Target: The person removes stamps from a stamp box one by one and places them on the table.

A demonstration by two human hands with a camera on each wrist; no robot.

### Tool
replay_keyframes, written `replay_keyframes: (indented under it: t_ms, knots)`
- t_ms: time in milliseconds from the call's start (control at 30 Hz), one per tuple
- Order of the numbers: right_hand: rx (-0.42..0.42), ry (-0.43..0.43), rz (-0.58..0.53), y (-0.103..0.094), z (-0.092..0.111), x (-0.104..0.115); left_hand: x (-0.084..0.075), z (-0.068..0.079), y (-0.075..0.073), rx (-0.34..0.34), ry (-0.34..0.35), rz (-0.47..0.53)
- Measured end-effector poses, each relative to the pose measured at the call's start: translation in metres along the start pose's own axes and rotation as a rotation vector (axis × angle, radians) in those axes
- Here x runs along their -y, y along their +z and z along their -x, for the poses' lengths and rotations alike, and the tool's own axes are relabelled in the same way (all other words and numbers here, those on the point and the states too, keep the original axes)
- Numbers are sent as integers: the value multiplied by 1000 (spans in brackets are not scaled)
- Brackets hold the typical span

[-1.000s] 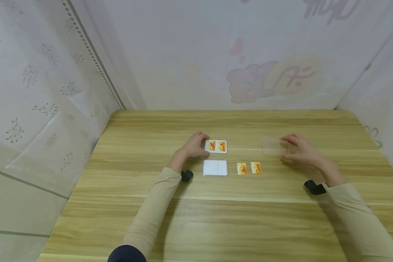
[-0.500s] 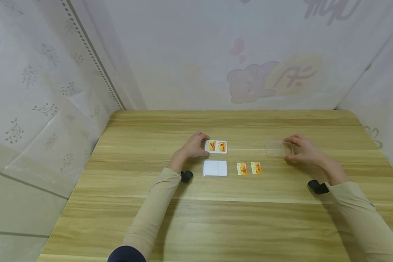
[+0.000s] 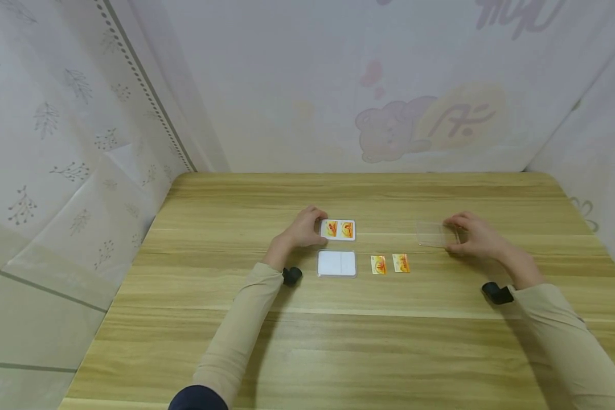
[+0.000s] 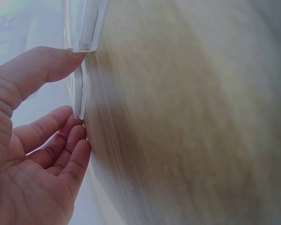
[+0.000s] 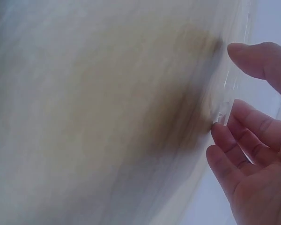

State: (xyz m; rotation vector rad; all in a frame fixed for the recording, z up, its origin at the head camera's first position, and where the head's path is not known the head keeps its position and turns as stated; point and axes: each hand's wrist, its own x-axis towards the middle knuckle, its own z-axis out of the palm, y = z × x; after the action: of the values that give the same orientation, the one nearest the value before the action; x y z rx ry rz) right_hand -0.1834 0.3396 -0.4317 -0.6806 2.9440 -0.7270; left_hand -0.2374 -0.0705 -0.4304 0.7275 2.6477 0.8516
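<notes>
In the head view my left hand point(image 3: 306, 226) grips the left end of a clear case with a white insert point(image 3: 340, 222), thumb on the near edge and fingers on the far one. Two orange-and-yellow stamps point(image 3: 347, 229) lie side by side in that case. The left wrist view shows the clear case point(image 4: 78, 96) edge-on between thumb and fingers. My right hand point(image 3: 472, 235) holds a clear plastic cover point(image 3: 430, 234) by its right end, low over the table. Seen from the right wrist, the cover point(image 5: 230, 79) is a thin transparent edge between thumb and fingers.
A second clear case with a blank white insert point(image 3: 336, 263) lies just nearer than the first. To its right are two loose stamps, one point(image 3: 378, 264) beside the other point(image 3: 401, 262). All lie on a wooden table point(image 3: 338, 353) with a pale curtain point(image 3: 287, 85) behind.
My right hand has shifted slightly right with the clear cover, which is blurred in the first frame and sharper now. The left hand and its case stay put.
</notes>
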Motion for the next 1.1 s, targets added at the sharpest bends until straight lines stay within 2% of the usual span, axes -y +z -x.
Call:
replay_keyframes:
  t_ms: [533,700,867,1100]
  knots:
    - [32,1,-50,-1,1,-3,-2,2,-2,6,-2,7]
    - [44,26,-51,-2,2,-1,-2,2,-1,5,0,9]
    - [1,30,-61,-3,1,3,-2,1,-1,3,2,-9]
    - [-62,-17,-67,-3,-4,15,0,1,0,-3,8,-9]
